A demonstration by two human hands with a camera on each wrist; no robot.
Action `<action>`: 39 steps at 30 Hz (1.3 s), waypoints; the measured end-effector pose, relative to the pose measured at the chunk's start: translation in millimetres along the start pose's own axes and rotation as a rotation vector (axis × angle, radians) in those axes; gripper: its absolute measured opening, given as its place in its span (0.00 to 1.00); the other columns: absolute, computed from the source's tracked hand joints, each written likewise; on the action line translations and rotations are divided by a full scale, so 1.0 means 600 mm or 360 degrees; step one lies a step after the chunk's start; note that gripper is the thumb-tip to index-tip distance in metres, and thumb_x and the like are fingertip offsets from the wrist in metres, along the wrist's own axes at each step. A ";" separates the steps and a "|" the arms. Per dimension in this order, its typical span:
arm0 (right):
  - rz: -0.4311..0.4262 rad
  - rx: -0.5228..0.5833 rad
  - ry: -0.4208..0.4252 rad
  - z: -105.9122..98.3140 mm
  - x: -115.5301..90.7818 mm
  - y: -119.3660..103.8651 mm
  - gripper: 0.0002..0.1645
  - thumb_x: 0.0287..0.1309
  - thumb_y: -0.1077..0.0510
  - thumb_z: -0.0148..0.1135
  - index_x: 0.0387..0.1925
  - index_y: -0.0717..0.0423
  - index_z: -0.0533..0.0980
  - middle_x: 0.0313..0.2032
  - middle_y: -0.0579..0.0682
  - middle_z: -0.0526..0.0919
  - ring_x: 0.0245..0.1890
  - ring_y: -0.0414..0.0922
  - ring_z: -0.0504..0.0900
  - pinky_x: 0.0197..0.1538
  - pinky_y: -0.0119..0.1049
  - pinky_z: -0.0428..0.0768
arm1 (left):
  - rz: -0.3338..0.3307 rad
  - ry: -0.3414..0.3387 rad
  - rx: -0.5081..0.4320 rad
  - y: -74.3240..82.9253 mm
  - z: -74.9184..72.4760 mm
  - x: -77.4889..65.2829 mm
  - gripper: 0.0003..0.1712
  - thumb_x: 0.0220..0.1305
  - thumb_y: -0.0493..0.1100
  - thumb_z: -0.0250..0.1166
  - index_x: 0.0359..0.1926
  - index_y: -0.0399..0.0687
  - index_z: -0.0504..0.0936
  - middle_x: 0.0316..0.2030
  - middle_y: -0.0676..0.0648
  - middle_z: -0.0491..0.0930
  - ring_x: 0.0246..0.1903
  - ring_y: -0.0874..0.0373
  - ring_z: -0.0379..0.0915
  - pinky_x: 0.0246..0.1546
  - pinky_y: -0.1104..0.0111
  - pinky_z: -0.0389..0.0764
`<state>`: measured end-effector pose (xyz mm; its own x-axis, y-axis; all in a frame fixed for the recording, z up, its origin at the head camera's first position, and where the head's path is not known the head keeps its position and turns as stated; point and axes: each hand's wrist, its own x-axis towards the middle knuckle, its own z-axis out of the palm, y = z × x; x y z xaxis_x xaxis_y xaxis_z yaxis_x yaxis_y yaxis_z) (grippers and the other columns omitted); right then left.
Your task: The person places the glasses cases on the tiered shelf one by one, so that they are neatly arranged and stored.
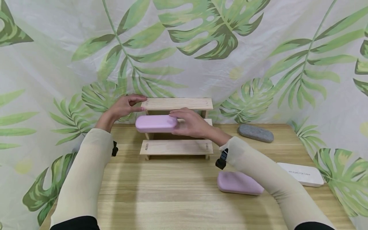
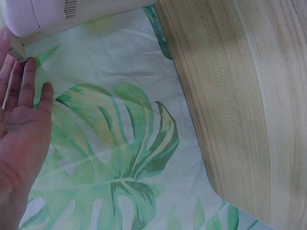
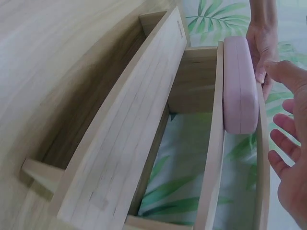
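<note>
A lilac glasses case (image 1: 155, 124) lies on the middle step of a wooden stepped stand (image 1: 176, 147), its left end jutting slightly past the step. My right hand (image 1: 191, 123) is at the case's right end. In the right wrist view, the fingers of that hand (image 3: 290, 143) stand spread, with a gap to the case (image 3: 240, 86). My left hand (image 1: 123, 107) holds the left end of the top step between thumb and fingers. From the left wrist, that hand's (image 2: 24, 129) fingertips touch the wooden end, near the case (image 2: 48, 17).
A second lilac case (image 1: 240, 183) lies on the table (image 1: 161, 198), partly under my right forearm. Further right are a white case (image 1: 302, 174) with printed lettering and a grey case (image 1: 256, 133). A leaf-patterned cloth (image 1: 184, 73) hangs behind the stand.
</note>
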<state>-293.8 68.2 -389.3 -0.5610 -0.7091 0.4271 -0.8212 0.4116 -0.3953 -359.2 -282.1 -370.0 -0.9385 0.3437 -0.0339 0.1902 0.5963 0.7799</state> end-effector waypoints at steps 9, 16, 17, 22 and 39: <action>-0.0021 -0.0012 -0.0048 -0.028 -0.035 -0.004 0.41 0.56 0.47 0.82 0.66 0.61 0.80 0.67 0.56 0.81 0.70 0.53 0.76 0.75 0.47 0.72 | 0.0026 0.0001 -0.0003 -0.003 0.002 0.003 0.32 0.74 0.42 0.70 0.74 0.41 0.75 0.77 0.38 0.65 0.78 0.39 0.58 0.78 0.45 0.63; -0.0022 0.0039 -0.0097 -0.040 -0.063 -0.008 0.41 0.58 0.47 0.81 0.68 0.61 0.78 0.68 0.57 0.79 0.70 0.54 0.74 0.72 0.53 0.75 | 0.0020 0.0024 -0.0025 -0.022 0.001 0.008 0.32 0.72 0.46 0.72 0.74 0.48 0.77 0.76 0.44 0.67 0.77 0.45 0.61 0.76 0.49 0.68; -0.0020 0.0046 -0.0101 -0.042 -0.068 -0.008 0.41 0.58 0.47 0.81 0.68 0.61 0.78 0.68 0.57 0.79 0.70 0.54 0.74 0.72 0.53 0.75 | 0.0021 0.0024 -0.0023 -0.022 0.000 0.007 0.32 0.72 0.46 0.72 0.73 0.48 0.77 0.76 0.45 0.67 0.77 0.46 0.61 0.76 0.50 0.68; -0.0044 0.0044 -0.0096 -0.052 -0.087 -0.009 0.40 0.57 0.48 0.81 0.67 0.61 0.79 0.68 0.56 0.80 0.69 0.54 0.75 0.70 0.54 0.76 | 0.0026 0.0022 -0.0036 -0.021 -0.001 0.005 0.32 0.72 0.46 0.73 0.73 0.48 0.77 0.76 0.45 0.66 0.78 0.45 0.60 0.77 0.50 0.67; -0.0115 0.0073 -0.0017 -0.085 -0.163 -0.005 0.38 0.54 0.53 0.83 0.63 0.62 0.81 0.64 0.59 0.82 0.66 0.57 0.78 0.66 0.58 0.80 | 0.0039 0.0018 -0.0040 -0.021 0.000 0.007 0.32 0.72 0.45 0.72 0.74 0.46 0.77 0.76 0.42 0.67 0.77 0.43 0.61 0.76 0.47 0.67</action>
<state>-241.8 165.8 -388.6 -0.4991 -0.7423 0.4472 -0.8537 0.3326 -0.4007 -365.6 -287.9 -380.1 -0.9368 0.3497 -0.0075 0.2062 0.5693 0.7959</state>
